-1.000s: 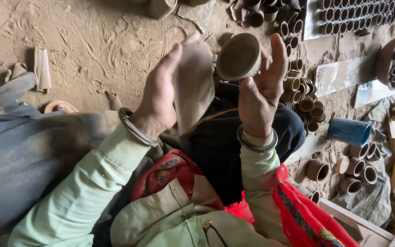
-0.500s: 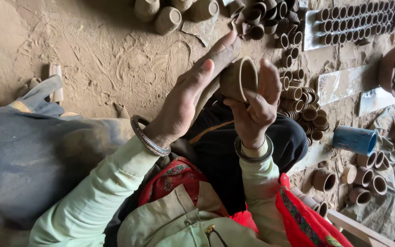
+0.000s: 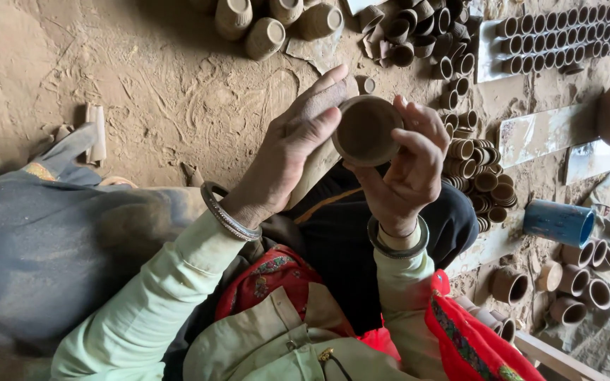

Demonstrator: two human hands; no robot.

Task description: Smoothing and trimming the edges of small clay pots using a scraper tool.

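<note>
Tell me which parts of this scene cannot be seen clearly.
Head view:
- Clay cup: its base and outside wall are hidden by the right hand.
- Flat tool: mostly covered by the left hand.
- Rows of small cups: too small to count, cut off by the top edge.

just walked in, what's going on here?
A person sitting on a dirt floor holds a small clay cup up in the right hand, its open mouth facing the camera. The left hand presses a flat wooden paddle against the cup's side. Rows and heaps of similar clay cups cover the ground, and a blue cylinder lies to the right.
</note>
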